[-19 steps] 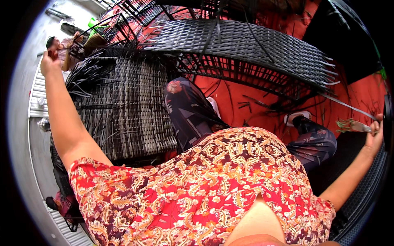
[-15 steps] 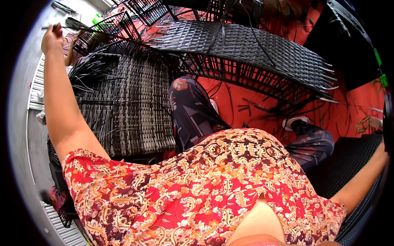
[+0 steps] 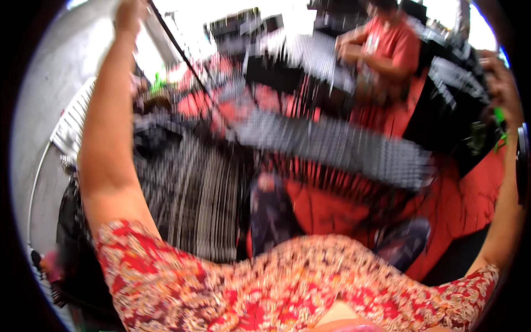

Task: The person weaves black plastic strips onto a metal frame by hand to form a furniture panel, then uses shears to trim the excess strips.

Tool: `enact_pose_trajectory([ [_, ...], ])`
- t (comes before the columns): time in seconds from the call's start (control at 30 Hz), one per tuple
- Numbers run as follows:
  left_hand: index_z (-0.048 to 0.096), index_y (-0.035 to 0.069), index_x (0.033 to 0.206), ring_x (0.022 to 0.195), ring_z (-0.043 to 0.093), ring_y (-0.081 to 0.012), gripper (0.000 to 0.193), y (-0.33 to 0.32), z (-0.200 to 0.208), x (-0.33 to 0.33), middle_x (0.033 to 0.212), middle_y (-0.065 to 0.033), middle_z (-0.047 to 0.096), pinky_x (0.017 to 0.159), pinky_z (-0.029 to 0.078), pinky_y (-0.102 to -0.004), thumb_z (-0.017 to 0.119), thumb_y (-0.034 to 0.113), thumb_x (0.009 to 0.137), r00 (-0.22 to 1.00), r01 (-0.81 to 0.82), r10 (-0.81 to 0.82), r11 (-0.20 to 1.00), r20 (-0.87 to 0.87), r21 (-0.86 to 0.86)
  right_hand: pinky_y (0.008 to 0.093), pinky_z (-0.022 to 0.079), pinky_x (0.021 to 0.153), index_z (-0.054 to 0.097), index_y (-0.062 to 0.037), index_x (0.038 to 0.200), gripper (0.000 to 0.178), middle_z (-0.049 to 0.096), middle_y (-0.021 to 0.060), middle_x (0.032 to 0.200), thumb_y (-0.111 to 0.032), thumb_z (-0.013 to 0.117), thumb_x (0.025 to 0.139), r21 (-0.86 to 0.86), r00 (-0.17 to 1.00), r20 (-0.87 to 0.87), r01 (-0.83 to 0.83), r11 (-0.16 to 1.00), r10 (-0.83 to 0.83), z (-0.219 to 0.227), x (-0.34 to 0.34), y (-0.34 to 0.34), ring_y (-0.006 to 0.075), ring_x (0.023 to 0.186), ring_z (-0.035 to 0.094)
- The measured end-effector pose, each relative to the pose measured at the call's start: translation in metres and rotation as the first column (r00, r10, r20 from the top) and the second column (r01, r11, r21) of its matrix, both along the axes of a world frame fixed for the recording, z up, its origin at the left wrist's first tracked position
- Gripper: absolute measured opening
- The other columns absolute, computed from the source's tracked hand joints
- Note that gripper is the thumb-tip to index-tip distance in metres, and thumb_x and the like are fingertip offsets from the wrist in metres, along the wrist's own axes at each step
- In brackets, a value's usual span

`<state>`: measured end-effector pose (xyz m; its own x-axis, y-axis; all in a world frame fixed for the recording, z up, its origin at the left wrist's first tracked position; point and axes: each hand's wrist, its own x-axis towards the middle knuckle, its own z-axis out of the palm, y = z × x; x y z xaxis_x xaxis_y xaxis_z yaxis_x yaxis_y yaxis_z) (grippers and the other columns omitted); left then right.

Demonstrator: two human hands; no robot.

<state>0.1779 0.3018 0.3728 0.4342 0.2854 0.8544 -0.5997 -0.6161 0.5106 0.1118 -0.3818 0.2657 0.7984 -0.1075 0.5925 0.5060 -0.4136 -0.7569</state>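
My left hand (image 3: 130, 19) is raised at the upper left, its fingers closed and partly cut off by the frame edge. A dark flat strip (image 3: 176, 45) runs from beside it, slanting down toward the weaving. Raised at the far right, my right hand (image 3: 500, 83) is blurred; its fingers look apart and seem to hold nothing. Below the left arm stands a grey-black woven wicker panel (image 3: 207, 199) with loose strands. A long dark woven piece (image 3: 337, 146) on an open frame lies ahead of my knees.
A person in a red shirt (image 3: 395, 47) works at the back right beside another grey woven piece (image 3: 315, 52). A large black panel (image 3: 442, 110) stands at right. Dark strands are scattered over the red floor (image 3: 326, 213). A grey wall (image 3: 41, 105) rises at left.
The view has tilted up, bringing the person in red into sight. My right hand has risen from the lower right edge. The left hand is higher, with the dark strip stretched beside it.
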Motion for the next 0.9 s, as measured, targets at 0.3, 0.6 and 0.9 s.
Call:
enact_pose_trajectory([
  [0.3,0.063,0.006,0.081,0.065,0.047,-0.0080,0.023,-0.154,-0.008,-0.008,0.071,-0.0001,0.058,0.063,0.039,-0.0246,0.054,0.027,0.086,0.987,0.153,-0.151,0.988,0.050,-0.037,0.0163,0.029,0.034,0.058,-0.0018,0.092,0.020,0.056,0.0012,0.069,-0.022,0.056,0.089,-0.109,0.933,-0.066,-0.360,0.926,0.355,0.052,0.020,0.133,0.0019,0.041,0.041],
  [0.6,0.061,0.006,0.081,0.059,0.055,-0.0100,0.017,-0.180,0.005,-0.020,0.071,-0.0040,0.061,0.052,0.041,-0.0233,0.055,0.021,0.087,0.882,0.459,-0.420,0.869,0.213,-0.186,0.0143,0.032,0.036,0.057,-0.0008,0.093,0.024,0.055,0.0040,0.077,-0.024,0.058,0.088,-0.066,0.963,0.090,-0.250,0.966,0.256,0.117,0.023,0.132,0.0011,0.047,0.041],
  [0.9,0.058,0.003,0.091,0.053,0.041,-0.0046,0.017,-0.162,0.044,-0.063,0.077,-0.0050,0.061,0.049,0.034,-0.0192,0.054,0.020,0.088,0.870,0.424,-0.378,0.901,0.318,-0.090,0.0251,0.034,0.036,0.060,-0.0011,0.083,0.029,0.055,0.0033,0.059,-0.025,0.046,0.092,-0.322,0.969,-0.172,-0.224,0.920,0.175,0.074,0.054,0.140,0.0090,0.040,0.042],
])
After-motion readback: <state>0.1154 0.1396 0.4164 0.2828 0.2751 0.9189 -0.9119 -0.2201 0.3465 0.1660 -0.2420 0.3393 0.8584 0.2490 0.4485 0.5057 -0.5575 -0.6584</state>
